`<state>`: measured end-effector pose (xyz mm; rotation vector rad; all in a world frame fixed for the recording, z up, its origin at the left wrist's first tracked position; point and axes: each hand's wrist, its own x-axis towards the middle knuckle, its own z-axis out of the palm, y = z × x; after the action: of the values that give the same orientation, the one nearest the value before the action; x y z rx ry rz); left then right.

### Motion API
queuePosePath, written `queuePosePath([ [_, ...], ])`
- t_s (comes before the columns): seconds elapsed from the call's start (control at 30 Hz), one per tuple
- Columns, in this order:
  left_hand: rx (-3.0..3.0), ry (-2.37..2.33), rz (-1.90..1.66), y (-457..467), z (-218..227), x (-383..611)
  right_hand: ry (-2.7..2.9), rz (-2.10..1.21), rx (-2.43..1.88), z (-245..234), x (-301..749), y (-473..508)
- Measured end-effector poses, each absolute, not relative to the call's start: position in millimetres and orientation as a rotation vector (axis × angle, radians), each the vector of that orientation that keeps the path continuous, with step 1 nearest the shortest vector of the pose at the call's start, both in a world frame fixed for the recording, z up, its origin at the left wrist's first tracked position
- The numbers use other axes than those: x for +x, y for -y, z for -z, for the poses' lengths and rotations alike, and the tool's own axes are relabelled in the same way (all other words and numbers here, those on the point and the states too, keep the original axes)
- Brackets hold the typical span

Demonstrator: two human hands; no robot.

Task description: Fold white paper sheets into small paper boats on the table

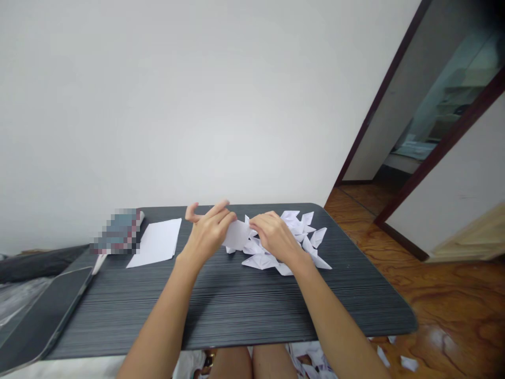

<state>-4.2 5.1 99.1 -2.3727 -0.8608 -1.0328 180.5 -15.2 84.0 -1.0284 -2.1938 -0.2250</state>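
Note:
A small white piece of paper (236,235) is held up between my two hands above the dark table. My left hand (210,227) pinches its left side, with a finger or two lifted away. My right hand (275,235) grips the upper right edge with fingertips pressed together. Behind and below my right hand lies a loose pile of folded white paper pieces (260,261), with pointed ends, partly hidden by that hand. How far the held paper is folded, I cannot tell.
Flat white sheets (157,243) lie left on the table (244,310). Beside them is a blurred-out book-like item (118,231). A dark flat panel (47,316) is at the left edge. Paper scraps (409,363) lie on the wooden floor; a wall stands behind the table.

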Motion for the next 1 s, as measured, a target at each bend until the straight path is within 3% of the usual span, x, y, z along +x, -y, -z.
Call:
queuePosePath([
  [0.37,-1.878,1.016,1.556,-19.9,-99.5,-19.7,2.208,0.219,-1.062,-82.8,183.8,12.4],
  [0.53,-2.356,0.732,1.036,-5.3,-104.4,-3.7,2.192,0.212,-1.021,-84.2,182.8,13.9],
  [0.63,-2.458,0.760,0.993,-4.9,-102.9,0.5,2.027,0.098,-0.995,-88.0,182.8,16.6],
  [1.0,-2.526,1.471,2.231,-8.3,-88.1,23.7,1.310,-0.983,-0.829,-85.4,178.4,5.2],
])
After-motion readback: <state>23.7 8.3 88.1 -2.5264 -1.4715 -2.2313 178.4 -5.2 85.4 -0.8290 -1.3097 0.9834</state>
